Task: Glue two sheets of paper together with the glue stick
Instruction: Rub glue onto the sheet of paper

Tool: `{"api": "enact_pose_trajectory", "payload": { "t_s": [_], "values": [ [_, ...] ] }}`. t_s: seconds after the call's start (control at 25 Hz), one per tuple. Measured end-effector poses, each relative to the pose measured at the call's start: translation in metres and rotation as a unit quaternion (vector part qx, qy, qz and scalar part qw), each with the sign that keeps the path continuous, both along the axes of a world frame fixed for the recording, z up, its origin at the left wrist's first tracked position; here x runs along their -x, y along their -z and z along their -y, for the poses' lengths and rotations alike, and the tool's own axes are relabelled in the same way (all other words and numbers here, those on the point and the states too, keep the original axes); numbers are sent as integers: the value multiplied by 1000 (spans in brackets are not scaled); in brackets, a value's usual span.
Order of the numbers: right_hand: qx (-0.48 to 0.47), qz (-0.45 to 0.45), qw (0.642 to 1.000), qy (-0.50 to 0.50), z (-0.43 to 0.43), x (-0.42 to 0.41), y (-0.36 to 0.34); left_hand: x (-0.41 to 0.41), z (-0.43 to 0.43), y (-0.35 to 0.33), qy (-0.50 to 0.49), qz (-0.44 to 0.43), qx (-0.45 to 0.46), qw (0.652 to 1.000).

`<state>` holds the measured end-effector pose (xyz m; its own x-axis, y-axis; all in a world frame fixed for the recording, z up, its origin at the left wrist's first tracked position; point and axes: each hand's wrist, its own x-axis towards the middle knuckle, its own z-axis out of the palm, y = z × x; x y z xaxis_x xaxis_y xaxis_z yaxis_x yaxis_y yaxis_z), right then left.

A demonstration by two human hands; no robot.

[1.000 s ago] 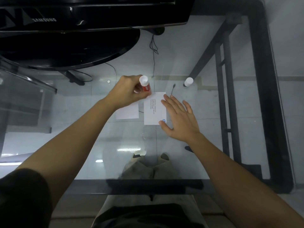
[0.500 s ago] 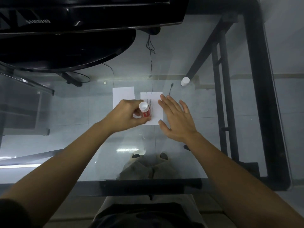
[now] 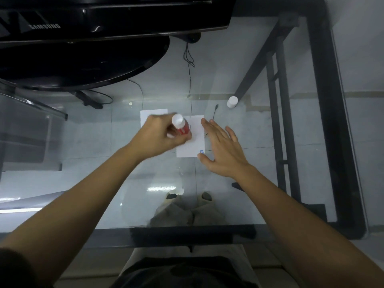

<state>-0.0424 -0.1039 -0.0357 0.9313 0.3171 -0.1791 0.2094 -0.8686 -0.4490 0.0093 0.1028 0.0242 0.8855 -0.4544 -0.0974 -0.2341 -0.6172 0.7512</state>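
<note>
Head view: left hand blurred, hiding glue stick tip

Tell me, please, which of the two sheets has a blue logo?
The right sheet, with the logo at its near right corner beside the right hand. The left sheet shows plain white, partly hidden by the left hand gripping the glue stick.

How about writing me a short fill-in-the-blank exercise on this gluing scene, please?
1. The left hand grips the glue stick, whose body is ___.
2. The right hand lies open at the printed sheet's ___ edge.
3. The white cap stands on the ___ table.
Missing words: red; right; glass.
</note>
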Motion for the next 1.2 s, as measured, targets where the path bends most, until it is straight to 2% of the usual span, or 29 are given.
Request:
{"api": "enact_pose_trajectory", "payload": {
  "t_s": [0.2,0.32,0.6,0.76,0.92,1.04,1.2],
  "values": [
    [-5,-43,999,10,0,-4,-3,28,1,5,34,-43,-29,998],
    [-23,-41,999,11,-1,-4,-4,8,6,3,60,-24,-30,998],
    [-39,-36,998,16,-2,-4,-3,-44,15,1,-12,27,-52,998],
    [-59,-48,997,25,-1,-5,-3,-10,7,-1,21,-16,-18,999],
    [-62,-56,996,29,-1,-6,-3,15,10,4,62,-36,-24,997],
    [-71,-57,995,31,-2,-5,-5,-3,15,4,76,-29,-37,996],
    [-78,-60,995,36,-4,-5,-7,-42,23,1,33,11,-57,998]
  ]
}}
